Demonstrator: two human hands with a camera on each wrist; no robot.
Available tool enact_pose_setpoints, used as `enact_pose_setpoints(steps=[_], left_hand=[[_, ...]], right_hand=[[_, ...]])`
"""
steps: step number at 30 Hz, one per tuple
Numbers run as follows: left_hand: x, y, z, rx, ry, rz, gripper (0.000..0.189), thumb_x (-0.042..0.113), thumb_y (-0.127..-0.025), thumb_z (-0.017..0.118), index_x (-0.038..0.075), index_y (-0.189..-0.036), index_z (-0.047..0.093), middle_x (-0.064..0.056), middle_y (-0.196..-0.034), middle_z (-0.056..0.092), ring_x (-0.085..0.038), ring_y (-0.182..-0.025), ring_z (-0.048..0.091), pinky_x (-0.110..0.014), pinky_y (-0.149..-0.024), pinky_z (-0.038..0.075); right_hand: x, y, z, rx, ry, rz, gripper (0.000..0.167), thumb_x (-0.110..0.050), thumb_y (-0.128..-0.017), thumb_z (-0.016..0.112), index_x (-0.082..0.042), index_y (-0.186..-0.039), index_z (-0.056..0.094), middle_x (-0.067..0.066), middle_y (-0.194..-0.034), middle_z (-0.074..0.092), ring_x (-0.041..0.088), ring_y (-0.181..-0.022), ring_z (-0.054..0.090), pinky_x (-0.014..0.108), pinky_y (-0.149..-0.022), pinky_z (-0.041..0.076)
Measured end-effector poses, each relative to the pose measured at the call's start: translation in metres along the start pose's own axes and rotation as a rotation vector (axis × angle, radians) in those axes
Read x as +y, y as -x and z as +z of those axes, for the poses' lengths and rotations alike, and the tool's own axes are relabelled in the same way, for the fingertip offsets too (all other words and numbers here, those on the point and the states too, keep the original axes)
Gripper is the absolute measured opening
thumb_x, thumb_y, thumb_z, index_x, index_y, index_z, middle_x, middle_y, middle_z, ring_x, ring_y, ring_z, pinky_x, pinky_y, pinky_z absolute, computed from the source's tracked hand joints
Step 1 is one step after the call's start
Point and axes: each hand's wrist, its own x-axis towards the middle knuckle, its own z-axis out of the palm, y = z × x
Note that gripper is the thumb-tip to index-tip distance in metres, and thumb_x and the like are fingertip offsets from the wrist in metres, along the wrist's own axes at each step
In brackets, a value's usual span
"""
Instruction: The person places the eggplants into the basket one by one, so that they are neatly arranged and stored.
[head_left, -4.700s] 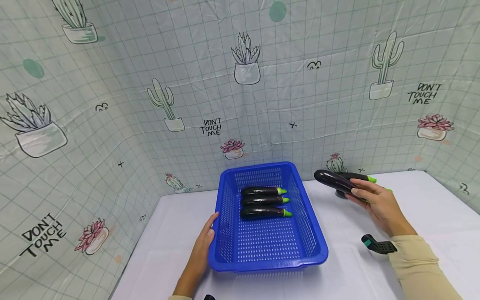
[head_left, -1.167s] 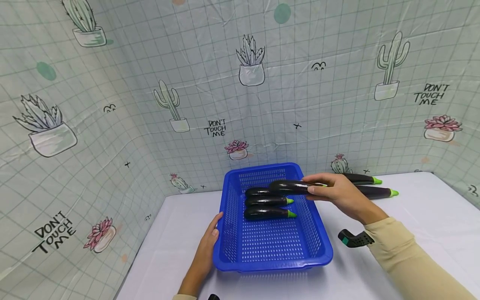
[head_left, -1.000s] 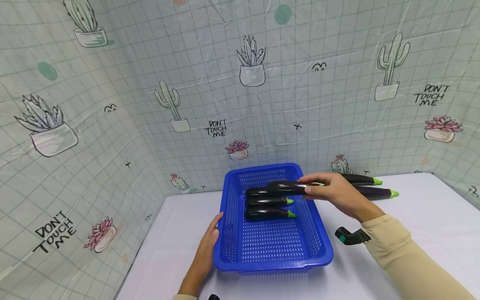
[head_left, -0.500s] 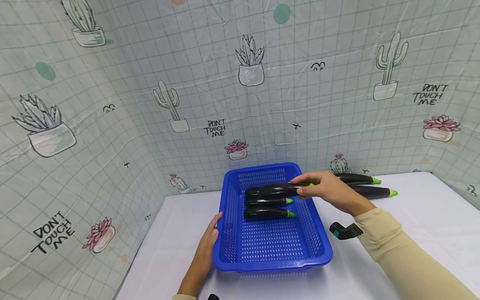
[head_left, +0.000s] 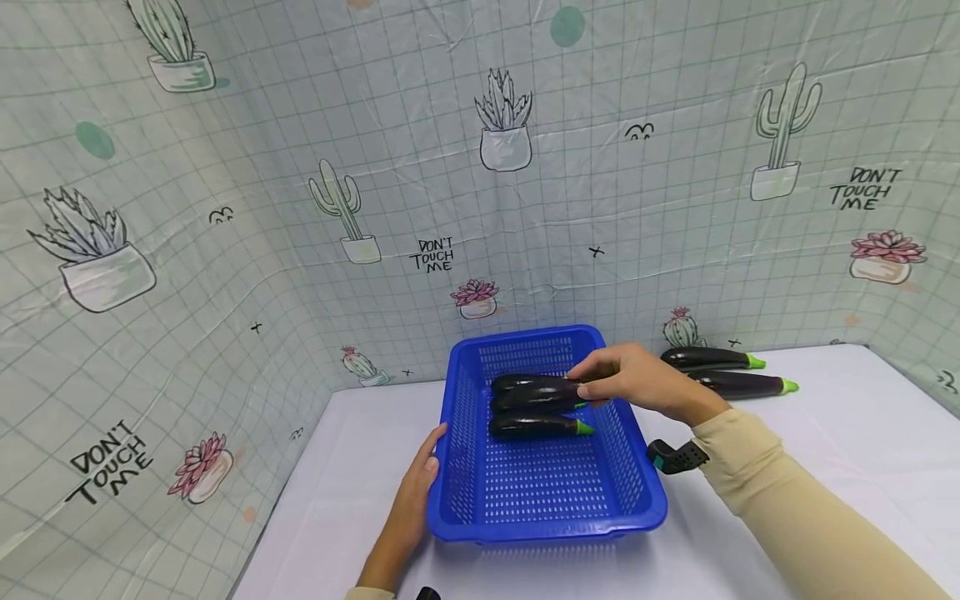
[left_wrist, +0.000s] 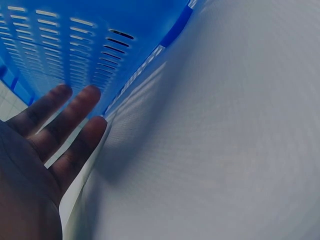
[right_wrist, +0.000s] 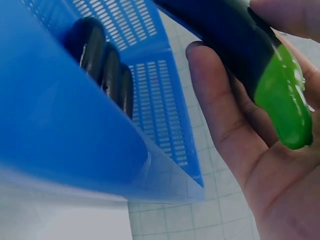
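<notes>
Held eggplant (head_left: 540, 395) over blue plastic basket (head_left: 547, 531); long axis near 9–3 o'clock, blunt end toward 9.
Left hand (head_left: 415, 488): fingers spread, touching the basket's perforated 9 o'clock wall. Held eggplant: glossy, elongated, above the basketed eggplants (head_left: 531, 427); shifted toward 9 o'clock from outside the basket earlier. Right hand (head_left: 637, 380): pinching its stem end.

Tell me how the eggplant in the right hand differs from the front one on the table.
The right hand grips the held eggplant; no hand grips the table eggplant. The held eggplant is over the blue basket; the table eggplant lies outside it, on the white table. In the head view, the hand hides the held eggplant's green tip, while the table eggplant's shows. Both are dark and glossy, with green tips.
</notes>
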Motion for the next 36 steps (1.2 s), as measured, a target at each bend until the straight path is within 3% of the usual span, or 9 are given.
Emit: enact_pose_setpoints(steps=[6,16,22,32,36], left_hand=[[0.001,0.000,0.000,-0.003,-0.011,-0.001,0.051,0.035,-0.109,0.027,0.021,-0.158,0.032,-0.011,-0.164,0.024,-0.038,-0.150,0.018,-0.066,-0.114,0.013],[-0.001,0.001,0.000,0.001,-0.009,-0.011,0.050,0.036,-0.109,0.027,0.023,-0.158,0.032,-0.010,-0.164,0.025,-0.037,-0.150,0.019,-0.066,-0.115,0.013],[-0.001,0.000,0.000,0.000,-0.007,-0.004,0.050,0.036,-0.109,0.027,0.023,-0.157,0.033,-0.010,-0.163,0.025,-0.037,-0.149,0.020,-0.066,-0.115,0.013],[0.002,0.001,0.000,0.003,-0.018,-0.017,0.051,0.037,-0.109,0.027,0.023,-0.157,0.033,-0.011,-0.164,0.025,-0.038,-0.149,0.019,-0.067,-0.114,0.013],[0.001,0.000,0.000,0.004,-0.013,-0.017,0.051,0.038,-0.109,0.026,0.023,-0.158,0.032,-0.010,-0.164,0.025,-0.038,-0.149,0.020,-0.067,-0.114,0.013]], right_hand=[[-0.004,-0.007,0.005,-0.013,0.064,0.034,0.038,-0.021,-0.092,0.073,0.002,-0.121,0.067,0.016,-0.116,0.068,0.032,-0.095,0.070,0.037,-0.083,0.057],[-0.006,-0.021,0.016,-0.034,0.075,0.059,0.027,-0.011,-0.091,0.072,0.000,-0.116,0.070,0.010,-0.109,0.070,0.024,-0.089,0.068,0.044,-0.081,0.057],[-0.008,-0.025,0.021,-0.089,0.068,0.060,0.031,-0.008,-0.090,0.070,0.003,-0.119,0.068,0.011,-0.110,0.069,0.025,-0.089,0.068,0.045,-0.081,0.057],[-0.004,-0.033,0.027,-0.133,0.106,0.052,0.034,0.001,-0.083,0.065,-0.001,-0.116,0.072,0.010,-0.106,0.070,0.022,-0.085,0.064,0.036,-0.075,0.055],[-0.004,-0.036,0.031,-0.152,0.126,0.037,0.037,0.005,-0.080,0.063,0.001,-0.116,0.072,0.009,-0.104,0.071,0.021,-0.083,0.064,0.039,-0.074,0.055]])
